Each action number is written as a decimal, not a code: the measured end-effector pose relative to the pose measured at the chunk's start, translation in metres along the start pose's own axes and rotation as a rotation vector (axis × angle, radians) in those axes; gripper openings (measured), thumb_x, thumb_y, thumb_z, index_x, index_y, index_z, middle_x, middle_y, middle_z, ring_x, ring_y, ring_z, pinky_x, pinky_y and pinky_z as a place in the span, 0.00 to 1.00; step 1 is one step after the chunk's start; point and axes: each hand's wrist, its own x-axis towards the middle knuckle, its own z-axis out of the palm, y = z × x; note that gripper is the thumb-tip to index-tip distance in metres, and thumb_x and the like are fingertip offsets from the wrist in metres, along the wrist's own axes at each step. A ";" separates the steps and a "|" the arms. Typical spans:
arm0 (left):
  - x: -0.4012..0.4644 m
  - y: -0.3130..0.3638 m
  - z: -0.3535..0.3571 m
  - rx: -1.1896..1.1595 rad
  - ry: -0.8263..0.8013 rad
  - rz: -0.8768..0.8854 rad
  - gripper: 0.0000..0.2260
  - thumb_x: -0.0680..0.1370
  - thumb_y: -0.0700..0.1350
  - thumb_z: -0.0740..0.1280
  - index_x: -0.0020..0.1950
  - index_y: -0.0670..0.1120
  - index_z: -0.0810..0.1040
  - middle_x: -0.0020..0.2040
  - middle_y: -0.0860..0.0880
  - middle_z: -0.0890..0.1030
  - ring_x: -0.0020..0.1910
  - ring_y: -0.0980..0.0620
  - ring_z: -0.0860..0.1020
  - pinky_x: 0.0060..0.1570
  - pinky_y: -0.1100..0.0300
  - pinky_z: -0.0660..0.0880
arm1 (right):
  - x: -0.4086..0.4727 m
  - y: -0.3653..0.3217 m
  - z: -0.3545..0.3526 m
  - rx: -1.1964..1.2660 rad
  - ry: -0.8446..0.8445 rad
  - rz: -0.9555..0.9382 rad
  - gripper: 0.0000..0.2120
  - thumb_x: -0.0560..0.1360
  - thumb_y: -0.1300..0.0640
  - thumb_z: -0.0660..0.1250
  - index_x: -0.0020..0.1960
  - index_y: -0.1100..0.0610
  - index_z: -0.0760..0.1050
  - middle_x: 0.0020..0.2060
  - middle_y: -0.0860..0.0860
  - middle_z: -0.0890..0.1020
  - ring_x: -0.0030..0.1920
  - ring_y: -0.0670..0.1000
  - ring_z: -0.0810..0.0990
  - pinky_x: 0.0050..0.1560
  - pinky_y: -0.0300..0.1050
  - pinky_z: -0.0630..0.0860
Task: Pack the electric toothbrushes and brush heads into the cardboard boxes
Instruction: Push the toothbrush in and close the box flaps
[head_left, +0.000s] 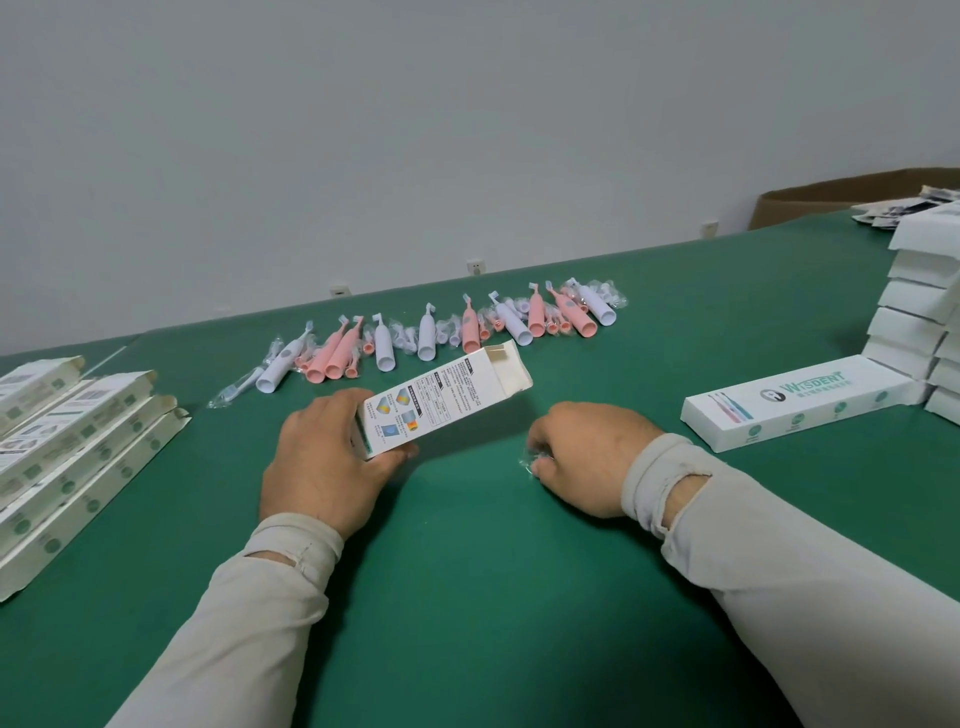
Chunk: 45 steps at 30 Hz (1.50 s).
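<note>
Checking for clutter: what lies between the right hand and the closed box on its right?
Only bare green table, in the head view, between right hand and closed box.

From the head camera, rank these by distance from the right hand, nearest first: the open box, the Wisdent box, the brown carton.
1. Open box, just left of the right hand, gripped by the left hand.
2. Wisdent box, lying flat to its right.
3. Brown carton, far right, past the table edge.

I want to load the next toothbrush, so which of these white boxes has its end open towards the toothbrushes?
The box held in the left hand: its far end gapes open. The box lying at right looks closed.
</note>
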 end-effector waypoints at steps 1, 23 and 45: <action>0.000 0.000 0.000 0.001 -0.001 0.003 0.21 0.69 0.59 0.77 0.59 0.58 0.76 0.51 0.57 0.76 0.57 0.48 0.72 0.51 0.46 0.75 | -0.001 0.000 -0.001 0.002 -0.003 0.007 0.09 0.81 0.50 0.60 0.55 0.50 0.77 0.54 0.49 0.79 0.53 0.56 0.79 0.56 0.52 0.78; -0.002 0.002 0.001 -0.030 -0.023 0.042 0.22 0.68 0.59 0.77 0.59 0.59 0.75 0.51 0.56 0.76 0.55 0.49 0.72 0.51 0.47 0.75 | 0.008 0.021 -0.005 1.826 0.537 0.004 0.05 0.77 0.68 0.65 0.51 0.60 0.75 0.40 0.58 0.87 0.46 0.55 0.87 0.41 0.40 0.81; -0.003 0.004 0.002 -0.011 -0.066 0.137 0.23 0.68 0.60 0.76 0.60 0.60 0.75 0.51 0.60 0.75 0.56 0.51 0.72 0.52 0.48 0.75 | 0.005 0.009 0.001 1.287 0.310 0.002 0.06 0.79 0.63 0.63 0.51 0.56 0.79 0.39 0.49 0.87 0.22 0.50 0.77 0.23 0.37 0.66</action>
